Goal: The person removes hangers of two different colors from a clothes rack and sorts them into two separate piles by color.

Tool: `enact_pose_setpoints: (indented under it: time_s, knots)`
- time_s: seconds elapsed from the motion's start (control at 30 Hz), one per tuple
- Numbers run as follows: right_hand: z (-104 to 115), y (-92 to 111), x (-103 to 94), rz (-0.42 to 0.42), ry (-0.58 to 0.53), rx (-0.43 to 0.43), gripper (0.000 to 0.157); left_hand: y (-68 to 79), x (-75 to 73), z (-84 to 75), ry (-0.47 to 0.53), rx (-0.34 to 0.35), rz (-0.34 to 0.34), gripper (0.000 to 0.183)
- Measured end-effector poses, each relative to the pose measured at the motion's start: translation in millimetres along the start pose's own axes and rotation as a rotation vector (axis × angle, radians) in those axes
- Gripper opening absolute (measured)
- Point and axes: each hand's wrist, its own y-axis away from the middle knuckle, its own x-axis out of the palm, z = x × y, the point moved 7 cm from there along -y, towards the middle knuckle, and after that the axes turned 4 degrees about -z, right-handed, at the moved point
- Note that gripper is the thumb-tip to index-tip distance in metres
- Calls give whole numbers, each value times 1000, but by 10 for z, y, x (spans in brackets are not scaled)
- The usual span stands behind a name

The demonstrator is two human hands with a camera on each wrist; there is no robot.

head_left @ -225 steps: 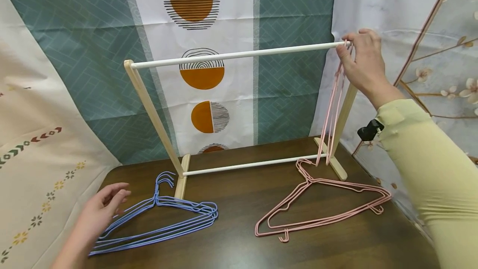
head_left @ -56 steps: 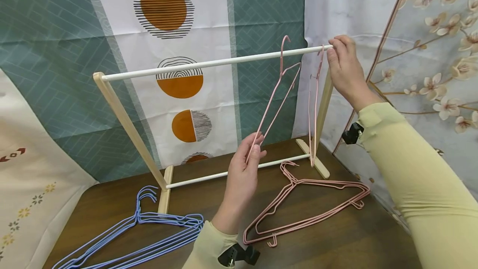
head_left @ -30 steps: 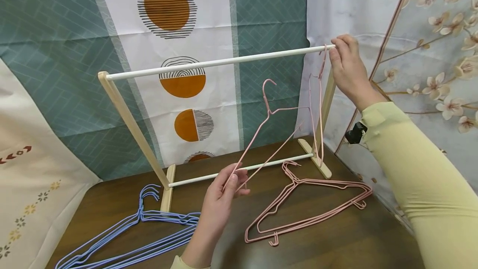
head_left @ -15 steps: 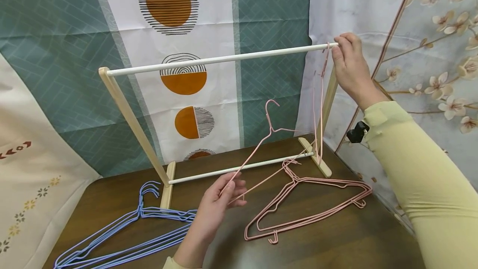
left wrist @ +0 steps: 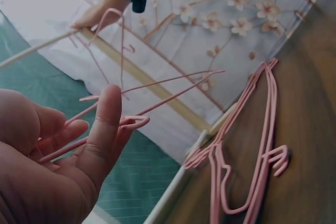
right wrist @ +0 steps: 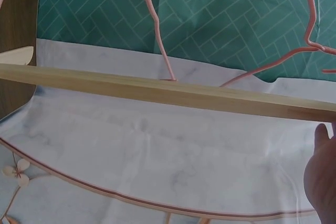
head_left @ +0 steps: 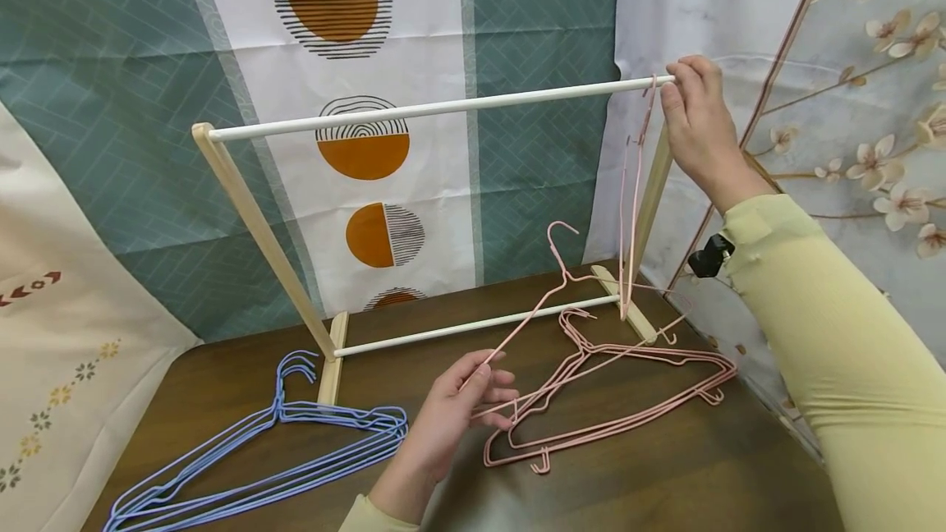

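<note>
In the head view my left hand [head_left: 454,401] pinches a pink wire hanger [head_left: 565,275] near one end of its bottom bar. The hanger is tilted, its hook pointing up, its far end reaching over the table pile. The left wrist view shows the wires between thumb and fingers, beside a small side hook [left wrist: 135,123]. My right hand [head_left: 702,126] grips the right end of the white top rod [head_left: 443,107] of a small garment rack. Another pink hanger [head_left: 643,131] hangs from that rod, right beside this hand. The right wrist view shows only part of the hand at its edge.
Several pink hangers [head_left: 586,347] lie stacked on the dark wooden table [head_left: 665,474] in front of the rack. A stack of blue hangers [head_left: 278,407] lies at left. The rack has wooden posts [head_left: 259,236] and a low white bar [head_left: 473,324]. Patterned cloth hangs behind.
Earlier my left hand was empty near the blue hangers; then it held the pink hanger up by the rod. The hanger has since lowered and tilted toward the right. My right hand stays at the rod's end.
</note>
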Motion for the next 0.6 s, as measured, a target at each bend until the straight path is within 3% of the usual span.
enact_pose_setpoints:
  time_s: [0.3, 0.6]
  knots:
    - [-7, -16, 2, -12, 16, -19, 52, -54, 160, 181, 75, -24, 6, 36]
    - [0, -35, 26, -19, 9, -34, 50, -115, 438, 433, 179, -92, -28, 33]
